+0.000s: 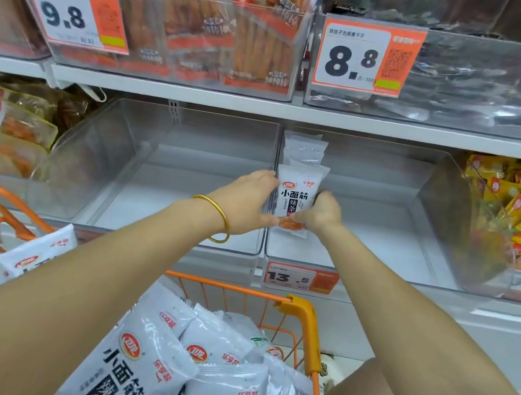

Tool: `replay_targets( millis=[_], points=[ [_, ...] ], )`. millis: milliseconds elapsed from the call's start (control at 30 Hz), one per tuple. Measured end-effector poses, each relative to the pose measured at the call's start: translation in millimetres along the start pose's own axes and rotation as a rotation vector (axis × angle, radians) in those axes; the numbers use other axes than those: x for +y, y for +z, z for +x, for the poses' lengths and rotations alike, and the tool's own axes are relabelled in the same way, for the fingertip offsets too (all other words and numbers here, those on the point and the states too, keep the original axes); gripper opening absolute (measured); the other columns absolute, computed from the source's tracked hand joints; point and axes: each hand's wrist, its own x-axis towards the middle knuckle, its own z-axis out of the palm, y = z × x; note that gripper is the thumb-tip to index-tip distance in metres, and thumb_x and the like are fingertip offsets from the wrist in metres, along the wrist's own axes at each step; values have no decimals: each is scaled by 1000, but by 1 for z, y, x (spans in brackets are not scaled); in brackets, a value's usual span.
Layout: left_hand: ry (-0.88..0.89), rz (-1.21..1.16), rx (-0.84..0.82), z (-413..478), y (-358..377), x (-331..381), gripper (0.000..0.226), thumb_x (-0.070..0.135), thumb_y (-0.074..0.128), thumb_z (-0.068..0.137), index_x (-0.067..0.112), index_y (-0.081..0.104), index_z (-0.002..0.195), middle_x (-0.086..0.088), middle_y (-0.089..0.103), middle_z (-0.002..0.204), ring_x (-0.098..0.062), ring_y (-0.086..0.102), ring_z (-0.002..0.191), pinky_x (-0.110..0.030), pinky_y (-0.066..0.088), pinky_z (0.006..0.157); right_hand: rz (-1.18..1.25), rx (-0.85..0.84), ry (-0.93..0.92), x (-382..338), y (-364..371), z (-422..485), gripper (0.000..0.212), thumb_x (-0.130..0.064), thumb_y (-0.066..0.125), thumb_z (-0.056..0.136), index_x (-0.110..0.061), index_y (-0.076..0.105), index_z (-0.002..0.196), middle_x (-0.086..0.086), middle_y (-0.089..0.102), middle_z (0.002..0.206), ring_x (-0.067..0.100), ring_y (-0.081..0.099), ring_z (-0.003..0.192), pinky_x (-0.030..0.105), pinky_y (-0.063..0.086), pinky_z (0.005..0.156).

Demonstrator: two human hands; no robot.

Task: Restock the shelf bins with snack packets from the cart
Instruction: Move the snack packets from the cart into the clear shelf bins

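Holding a snack packet (297, 196) upright in the bin (381, 252), left hand (248, 199) and right hand (322, 213) grip its sides

Upper shelf (166, 91): clear bins are carried in a row. The stick-snack bin (176, 74) is tagged 9.8, the dark-snack bin (478, 82) 8.8.

Lower shelf (441, 303): four clear bins are set side by side.
- Far-left bin (53, 131): mixed packets.
- Mid-left bin (115, 152).
- Mid-right bin (424, 197), tagged 13.5: white packets (305, 149) are stood against its left wall.
- Far-right bin (473, 233): yellow packets.
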Motion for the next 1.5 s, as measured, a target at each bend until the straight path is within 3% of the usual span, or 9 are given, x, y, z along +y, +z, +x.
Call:
replay_targets(
  millis=[400,967,1100,1167,1233,1300,1367,1433,1500],
  points=[
    [-29,8,-4,1,2,1,69,28,58,90,11,22,146,-7,15,156,-21,15,143,-31,16,115,222,-40,-21,5,0,-2,49,-11,78,75,-9,48,114,8,61,116,27,61,107,47,53,88],
    [-21,-10,32,-16,0,-2,70,30,58,90,12,21,146,-7,19,154,-22,17,142,-32,17,115,103,-57,28,4,-6,-10,46,-12,80,73,-6,44,102,8,57,104,27,59,107,43,51,91],
    [-20,-83,91,-36,-4,-6,48,26,63,87,11,46,130,-10,44,129,-21,49,113,-21,36,97,57,36,-53,-4,-24,-40,50,-9,74,79,-2,42,115,11,52,112,27,54,109,34,48,89],
    [20,-112,55,-51,-9,-4,29,21,64,86,11,59,112,-7,58,112,-13,54,88,-10,38,72,79,114,-187,-11,-38,-73,40,-9,70,83,-4,48,116,9,55,106,19,56,93,29,47,75],
    [65,-117,-53,-66,-12,-2,18,18,65,85,11,65,102,-1,64,100,-5,52,76,-5,37,65,79,-31,-333,-13,-52,-115,17,-9,68,83,-12,59,97,4,61,90,5,58,70,21,50,61],
    [88,-94,-161,-79,-11,1,14,19,65,85,14,68,99,3,65,94,-1,52,74,-3,37,66,-154,-341,-434,-8,-61,-160,5,-16,71,81,-15,67,82,-4,63,78,-4,57,63,10,44,53],
    [93,-79,-226,-88,-8,3,14,21,64,86,15,68,98,3,65,93,-4,54,77,-4,38,66,-553,-556,-523,2,-59,-189,20,-31,72,80,-13,72,88,-3,67,85,5,60,75,18,48,63],
    [95,-81,-256,-93,-6,7,15,22,63,87,14,68,99,3,65,93,-5,54,77,-5,38,66,-884,-621,-573,14,-46,-201,37,-45,71,76,-13,71,93,3,68,91,19,60,86,34,50,73],
    [99,-97,-269,-95,-4,11,16,22,62,88,13,69,100,5,65,88,-1,53,72,-6,39,65,-1047,-551,-603,21,-36,-205,44,-54,69,71,-14,70,89,4,67,88,22,57,86,38,51,70]
  ],
)
